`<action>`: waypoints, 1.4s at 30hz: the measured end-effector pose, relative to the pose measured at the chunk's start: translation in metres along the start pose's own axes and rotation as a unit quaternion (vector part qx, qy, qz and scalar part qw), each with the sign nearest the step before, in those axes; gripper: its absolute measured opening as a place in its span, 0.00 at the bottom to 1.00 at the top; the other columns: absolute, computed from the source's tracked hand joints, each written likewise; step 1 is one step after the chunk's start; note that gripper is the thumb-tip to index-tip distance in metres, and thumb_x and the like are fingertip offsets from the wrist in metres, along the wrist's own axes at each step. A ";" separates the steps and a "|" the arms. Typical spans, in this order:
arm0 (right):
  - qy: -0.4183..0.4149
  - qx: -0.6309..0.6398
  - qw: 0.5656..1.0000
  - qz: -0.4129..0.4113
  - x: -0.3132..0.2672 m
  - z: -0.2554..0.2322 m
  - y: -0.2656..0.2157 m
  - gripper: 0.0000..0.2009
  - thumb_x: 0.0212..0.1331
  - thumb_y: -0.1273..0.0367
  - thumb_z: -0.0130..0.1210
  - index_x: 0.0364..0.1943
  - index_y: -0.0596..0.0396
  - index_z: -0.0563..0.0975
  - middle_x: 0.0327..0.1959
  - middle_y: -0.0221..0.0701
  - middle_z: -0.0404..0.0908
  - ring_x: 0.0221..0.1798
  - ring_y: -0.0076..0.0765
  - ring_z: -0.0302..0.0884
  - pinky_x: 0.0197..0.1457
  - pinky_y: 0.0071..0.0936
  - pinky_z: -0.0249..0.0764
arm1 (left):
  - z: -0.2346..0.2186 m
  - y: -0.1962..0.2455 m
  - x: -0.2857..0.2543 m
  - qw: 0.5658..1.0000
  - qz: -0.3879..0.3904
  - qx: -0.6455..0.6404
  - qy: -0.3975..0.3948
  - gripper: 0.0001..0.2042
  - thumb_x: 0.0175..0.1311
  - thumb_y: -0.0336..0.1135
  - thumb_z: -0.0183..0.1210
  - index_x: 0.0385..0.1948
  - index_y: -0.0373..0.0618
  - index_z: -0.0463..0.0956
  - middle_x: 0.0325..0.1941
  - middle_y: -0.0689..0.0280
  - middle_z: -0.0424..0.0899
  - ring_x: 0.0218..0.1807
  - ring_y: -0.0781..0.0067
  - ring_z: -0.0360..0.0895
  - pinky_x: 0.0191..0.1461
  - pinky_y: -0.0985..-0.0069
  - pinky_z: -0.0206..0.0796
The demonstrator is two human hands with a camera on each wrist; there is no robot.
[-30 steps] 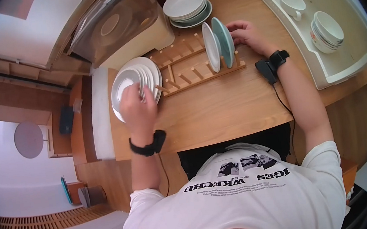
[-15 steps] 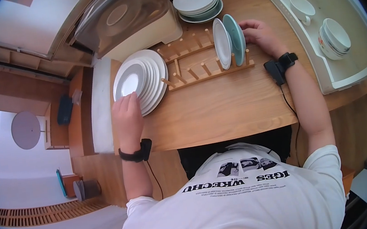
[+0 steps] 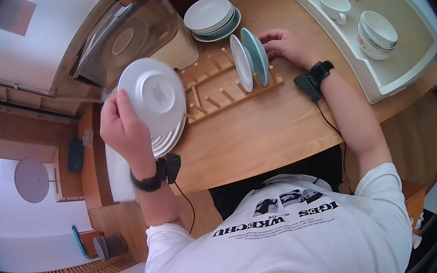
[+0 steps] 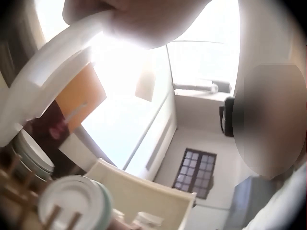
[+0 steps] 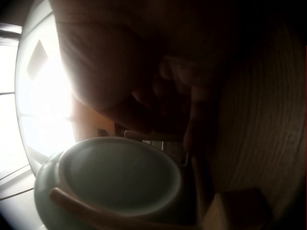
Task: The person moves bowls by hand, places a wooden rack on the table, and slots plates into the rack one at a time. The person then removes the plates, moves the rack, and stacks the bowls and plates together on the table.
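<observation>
The left hand (image 3: pixel 123 127) has lifted one white plate (image 3: pixel 152 96) off the plate stack (image 3: pixel 167 138) near the desk's left edge; its fingers clamp the rim and hold the plate tilted above the stack, so it is free to go to the wooden rack (image 3: pixel 218 88). Two plates (image 3: pixel 248 60) already stand there, one white, one pale green. The right hand (image 3: pixel 286 47) rests by them, its fingers loosely bent against the rack's end.

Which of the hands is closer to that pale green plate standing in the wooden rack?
Right. The right hand rests beside the green plate; the left hand holds a white plate aloft, past the rack's other end.
</observation>
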State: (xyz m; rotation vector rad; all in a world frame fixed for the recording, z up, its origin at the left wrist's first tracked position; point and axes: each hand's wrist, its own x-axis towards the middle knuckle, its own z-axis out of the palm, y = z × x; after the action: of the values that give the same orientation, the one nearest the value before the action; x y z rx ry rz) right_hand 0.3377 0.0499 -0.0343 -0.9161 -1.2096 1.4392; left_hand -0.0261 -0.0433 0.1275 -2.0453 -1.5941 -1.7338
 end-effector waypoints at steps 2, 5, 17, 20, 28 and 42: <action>-0.004 0.000 1.000 0.000 0.002 -0.002 0.003 0.15 0.70 0.74 0.55 0.58 0.63 0.80 0.54 0.38 0.85 0.53 0.31 0.85 0.53 0.28 0.85 | 0.020 0.000 0.008 0.993 -0.063 -0.098 -0.016 0.14 0.75 0.36 0.60 0.37 0.29 0.83 0.32 0.66 0.85 0.34 0.81 0.77 0.40 0.80 0.69; -0.006 0.000 1.000 -0.007 0.006 -0.004 0.008 0.15 0.69 0.74 0.55 0.57 0.62 0.80 0.53 0.38 0.85 0.52 0.31 0.85 0.52 0.28 0.85 | 0.058 0.025 0.007 0.993 -0.082 -0.073 -0.040 0.15 0.75 0.37 0.59 0.38 0.29 0.83 0.33 0.62 0.87 0.34 0.76 0.80 0.42 0.75 0.71; -0.009 0.006 1.000 -0.009 0.010 -0.007 0.010 0.15 0.68 0.74 0.56 0.56 0.62 0.81 0.51 0.37 0.87 0.48 0.30 0.85 0.51 0.27 0.84 | 0.151 0.024 -0.041 0.978 0.105 0.156 -0.091 0.13 0.71 0.32 0.54 0.25 0.36 0.74 0.24 0.44 0.80 0.31 0.38 0.80 0.36 0.51 0.71; -0.008 0.011 1.000 -0.006 0.004 -0.003 0.016 0.15 0.68 0.74 0.56 0.57 0.61 0.81 0.52 0.37 0.87 0.49 0.30 0.85 0.51 0.26 0.83 | 0.156 0.028 -0.052 0.975 0.122 0.156 -0.105 0.11 0.72 0.31 0.54 0.27 0.37 0.73 0.25 0.46 0.80 0.30 0.40 0.80 0.34 0.53 0.72; -0.015 0.004 1.000 -0.015 0.006 -0.005 0.010 0.16 0.69 0.74 0.56 0.59 0.62 0.79 0.54 0.36 0.85 0.53 0.30 0.84 0.54 0.26 0.83 | 0.149 0.030 -0.062 0.979 0.094 0.064 -0.171 0.12 0.72 0.34 0.59 0.28 0.36 0.75 0.25 0.49 0.81 0.28 0.45 0.80 0.32 0.57 0.70; -0.007 0.017 1.000 -0.009 0.004 -0.008 0.008 0.16 0.69 0.73 0.57 0.58 0.62 0.79 0.54 0.36 0.85 0.53 0.29 0.84 0.55 0.27 0.82 | -0.037 -0.097 -0.060 0.901 0.206 0.344 -0.169 0.10 0.59 0.25 0.63 0.42 0.32 0.82 0.43 0.50 0.87 0.47 0.44 0.82 0.54 0.58 0.74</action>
State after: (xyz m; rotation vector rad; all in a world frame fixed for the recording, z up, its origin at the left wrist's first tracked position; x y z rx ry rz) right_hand 0.3424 0.0556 -0.0440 -0.8713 -1.1976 1.4485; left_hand -0.1106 -0.0579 0.0436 -2.1247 -1.4005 -0.5731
